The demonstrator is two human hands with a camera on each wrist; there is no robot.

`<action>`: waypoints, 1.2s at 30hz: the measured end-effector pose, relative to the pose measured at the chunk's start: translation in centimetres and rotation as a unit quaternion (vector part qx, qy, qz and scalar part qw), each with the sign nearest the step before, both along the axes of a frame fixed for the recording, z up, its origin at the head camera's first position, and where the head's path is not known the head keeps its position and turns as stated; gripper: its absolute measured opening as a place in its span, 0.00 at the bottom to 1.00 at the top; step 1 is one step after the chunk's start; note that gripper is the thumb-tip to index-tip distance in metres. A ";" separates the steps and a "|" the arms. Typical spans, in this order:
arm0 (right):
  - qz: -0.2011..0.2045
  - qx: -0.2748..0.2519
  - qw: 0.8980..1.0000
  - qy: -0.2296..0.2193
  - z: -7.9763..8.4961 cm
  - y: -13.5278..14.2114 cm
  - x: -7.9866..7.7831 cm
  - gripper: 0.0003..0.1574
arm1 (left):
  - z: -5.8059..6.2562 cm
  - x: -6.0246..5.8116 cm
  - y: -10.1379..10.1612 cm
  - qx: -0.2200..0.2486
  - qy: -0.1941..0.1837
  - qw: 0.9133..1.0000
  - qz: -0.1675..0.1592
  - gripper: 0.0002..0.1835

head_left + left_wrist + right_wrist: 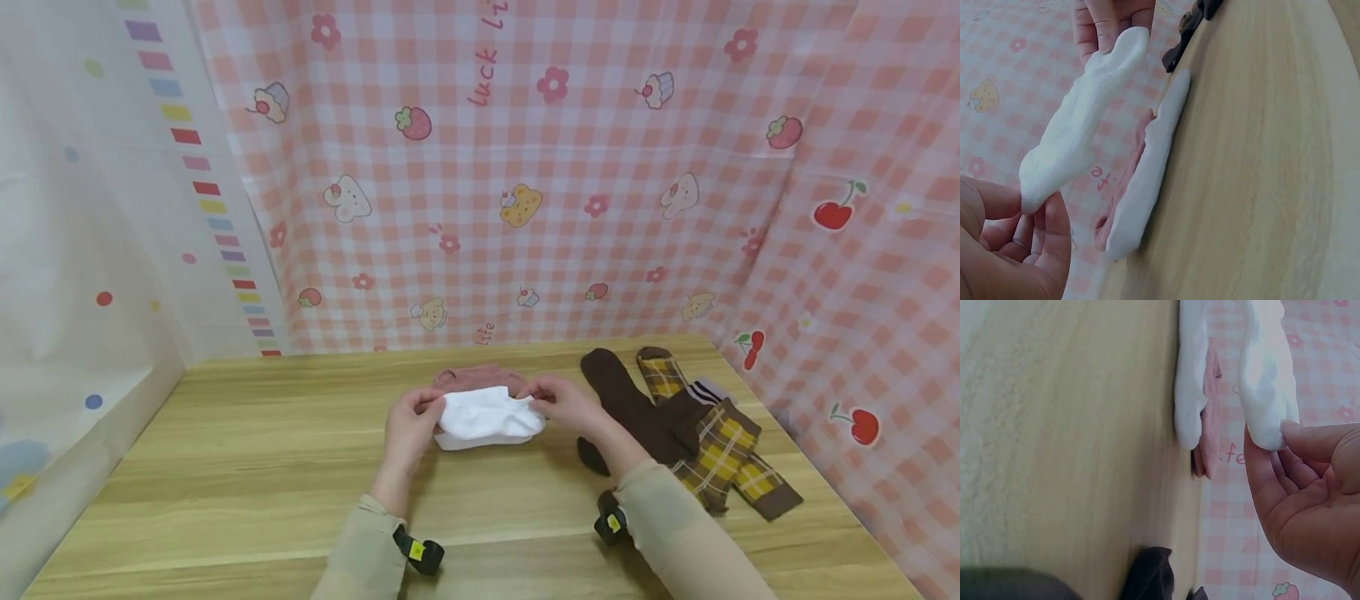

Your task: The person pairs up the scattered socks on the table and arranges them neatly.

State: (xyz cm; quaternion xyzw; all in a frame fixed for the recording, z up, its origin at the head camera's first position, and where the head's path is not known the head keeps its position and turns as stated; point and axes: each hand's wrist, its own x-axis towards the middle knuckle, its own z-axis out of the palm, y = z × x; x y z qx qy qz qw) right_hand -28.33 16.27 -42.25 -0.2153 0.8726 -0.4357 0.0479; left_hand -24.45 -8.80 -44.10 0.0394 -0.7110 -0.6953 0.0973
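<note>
You had the white sock [487, 412] stretched between both hands, raised above the counter [262, 433]. Your left hand [408, 423] pinched one end between thumb and fingers, and your right hand [566, 406] pinched the other — a grip at both ends that probably served to hold the soft cloth flat and straight. The wrist views showed a gap between it and the second white sock [1150, 169] lying below on the counter. That lower one lay lengthwise beneath the held one, likely so the two could line up, with the pink fabric [480, 377] just behind it. Off to your right, a dark brown sock [630, 408] and a yellow plaid sock [723, 446] lay in an overlapping heap — well apart from the white pair, perhaps to leave your hands room.
</note>
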 end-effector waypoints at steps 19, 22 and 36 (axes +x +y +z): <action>0.012 0.050 0.999 -0.009 -1.3 -1.0 -1.3 0.09 | -1.0 -1.0 -0.7 -0.070 -0.027 0.997 -0.001 0.06; 0.013 0.052 0.999 -0.007 -1.4 -1.1 -1.5 0.09 | -1.0 -1.1 -0.7 -0.081 -0.037 0.996 0.000 0.06; 0.005 0.063 0.998 -0.013 -2.0 -1.6 -1.7 0.09 | -1.4 -1.5 -0.9 -0.151 -0.038 0.988 -0.004 0.04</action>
